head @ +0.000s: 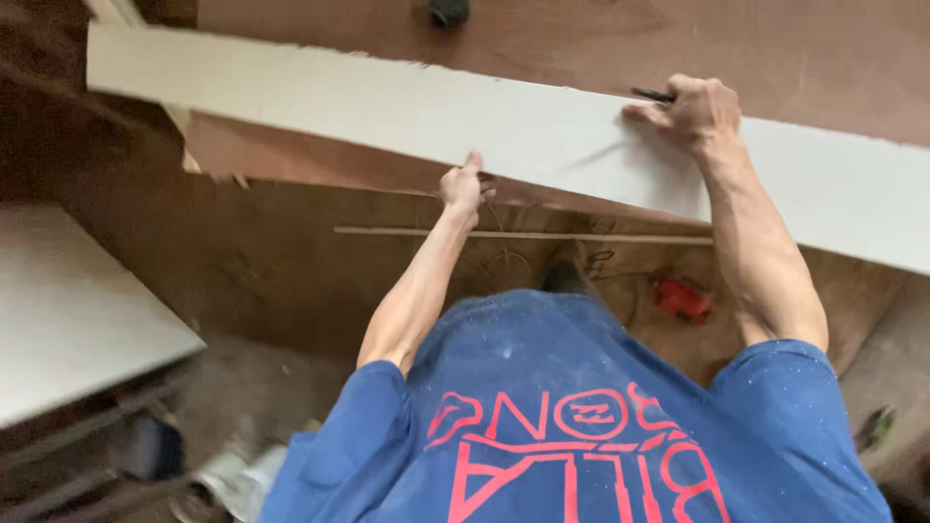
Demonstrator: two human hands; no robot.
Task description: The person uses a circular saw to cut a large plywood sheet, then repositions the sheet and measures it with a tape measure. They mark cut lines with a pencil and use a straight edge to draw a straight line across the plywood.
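Observation:
A long white board [387, 107] lies slanted across a brown plywood sheet [678, 39]. My left hand [462, 186] grips the board's near edge around its middle, thumb up on the white face. My right hand [690, 111] rests on top of the board further right, fingers pressed on its surface and a dark pencil [652, 95] held between them. My blue shirt with red print fills the bottom of the view.
A thin wooden strip [523, 234] lies on the floor under the board. A red tool [682, 298] sits on the floor at right. A white panel [68, 310] stands at the left. Clutter lies at the bottom left.

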